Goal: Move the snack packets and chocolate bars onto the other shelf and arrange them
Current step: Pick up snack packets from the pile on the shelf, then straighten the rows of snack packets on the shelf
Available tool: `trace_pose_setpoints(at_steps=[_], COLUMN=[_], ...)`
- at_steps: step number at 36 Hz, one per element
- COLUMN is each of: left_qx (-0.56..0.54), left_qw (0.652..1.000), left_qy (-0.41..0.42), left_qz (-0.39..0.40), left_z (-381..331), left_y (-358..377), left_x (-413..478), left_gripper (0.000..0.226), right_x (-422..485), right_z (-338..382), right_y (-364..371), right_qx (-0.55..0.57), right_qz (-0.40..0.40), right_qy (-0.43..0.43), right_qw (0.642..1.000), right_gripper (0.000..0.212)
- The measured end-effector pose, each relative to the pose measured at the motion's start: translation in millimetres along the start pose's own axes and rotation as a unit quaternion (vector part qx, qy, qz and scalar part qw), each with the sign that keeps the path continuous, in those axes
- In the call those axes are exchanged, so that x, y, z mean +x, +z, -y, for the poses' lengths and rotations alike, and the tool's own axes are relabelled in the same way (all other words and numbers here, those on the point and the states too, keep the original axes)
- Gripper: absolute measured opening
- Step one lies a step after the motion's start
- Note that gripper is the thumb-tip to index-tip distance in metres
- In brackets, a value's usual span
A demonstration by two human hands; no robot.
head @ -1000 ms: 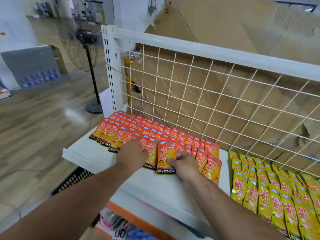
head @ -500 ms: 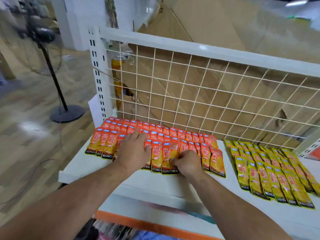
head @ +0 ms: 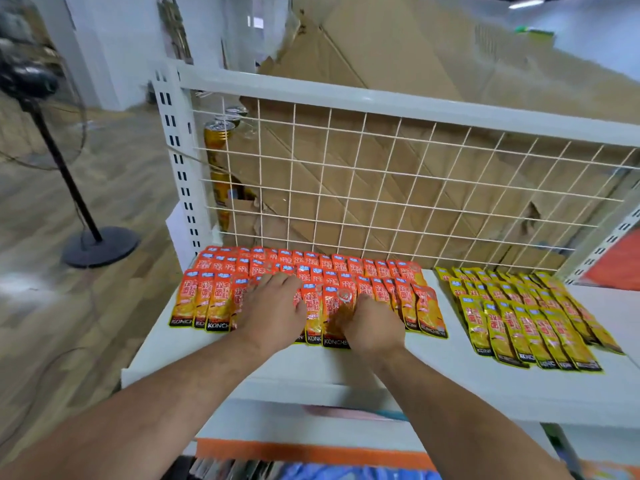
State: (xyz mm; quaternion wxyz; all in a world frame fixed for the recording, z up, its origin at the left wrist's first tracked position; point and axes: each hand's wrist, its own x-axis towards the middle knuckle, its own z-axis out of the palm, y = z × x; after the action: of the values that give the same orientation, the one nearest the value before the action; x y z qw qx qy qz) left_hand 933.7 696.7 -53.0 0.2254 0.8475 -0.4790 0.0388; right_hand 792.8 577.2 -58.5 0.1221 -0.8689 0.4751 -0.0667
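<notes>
Shelf: white top shelf (head: 242, 362), its front edge running across the lower half of the view
Orange packets (head: 214, 299): three overlapping rows on the left part of the shelf, the back row against the frame at 12 o'clock
Yellow packets (head: 519, 317): same kind of overlapping rows at 3 o'clock of the orange ones, with a bare strip of shelf between the two groups
Left hand (head: 273, 306): lies palm down on the front and middle orange rows, fingers straight and slightly spread, pressing and gripping nothing
Right hand (head: 372, 323): just at 3 o'clock of the left hand, knuckles up, fingers curled down onto a front-row orange packet; blur hides whether it pinches the packet or only pushes it
Change: a second ago the left hand's fingers were bent at the packets, now they lie flat; the loose, tilted packets at the right end of the orange block now lie flatter in the row; both hands stay at the same spot in the front row
Behind: white top rail (head: 381, 105) with wire mesh below it, brown cardboard (head: 381, 161) and gold cans (head: 216, 133) behind the mesh
Floor: fan stand base (head: 100, 244) at 9 o'clock of the shelf
</notes>
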Motion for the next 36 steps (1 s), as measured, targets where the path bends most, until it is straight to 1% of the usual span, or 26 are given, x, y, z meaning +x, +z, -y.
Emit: trace_pose_setpoints(at_steps=[4,8,10,11,13,17,24,28,32,36], left_qx=[0.004,-0.01,-0.01,-0.005,0.002,-0.001,0.001,0.02,0.027,0.024], left_qw=[1.0,0.996,0.994,0.992,0.989,0.98,0.964,0.956,0.951,0.948], left_qy=[0.028,0.082,0.106,0.114,0.129,0.166,0.217,0.242,0.256,0.264], left_qz=[0.014,0.021,0.038,0.052,0.074,0.11,0.156,0.165,0.173,0.176], left_z=[-4.2,-15.9,-27.8,-34.8,-50.3,-88.7,-159.8,-201.5,-248.6,-299.6], left_y=[4.6,17.3,24.6,28.7,37.0,47.6,62.4,73.2,86.1,97.1], left_x=[1.3,1.0,1.0,1.3,1.8,-1.1,-11.4,-18.3,-29.8,-44.3], left_gripper=[0.041,0.05,0.057,0.06,0.065,0.066,0.063,0.066,0.075,0.074], right_x=[-6.4,-16.9,-23.8,-27.7,-35.7,-54.1,-83.4,-101.2,-118.9,-136.7], right_z=[-5.1,-21.6,-34.0,-40.6,-55.3,-89.7,-157.3,-198.5,-242.9,-291.8], right_y=[-5.5,-11.4,-14.5,-16.9,-21.7,-30.1,-53.7,-66.6,-79.2,-94.8], right_qx=[0.013,-0.007,-0.029,-0.036,-0.047,-0.062,-0.074,-0.071,-0.059,-0.048], right_qz=[-0.007,-0.062,-0.079,-0.076,-0.072,-0.101,-0.067,-0.052,-0.052,-0.061], right_qy=[-0.01,-0.032,-0.044,-0.044,-0.031,0.006,0.084,0.116,0.132,0.142], right_qw=[1.0,0.998,0.995,0.995,0.996,0.993,0.991,0.989,0.988,0.987], right_gripper=[0.029,0.034,0.041,0.049,0.061,0.061,0.069,0.072,0.073,0.077])
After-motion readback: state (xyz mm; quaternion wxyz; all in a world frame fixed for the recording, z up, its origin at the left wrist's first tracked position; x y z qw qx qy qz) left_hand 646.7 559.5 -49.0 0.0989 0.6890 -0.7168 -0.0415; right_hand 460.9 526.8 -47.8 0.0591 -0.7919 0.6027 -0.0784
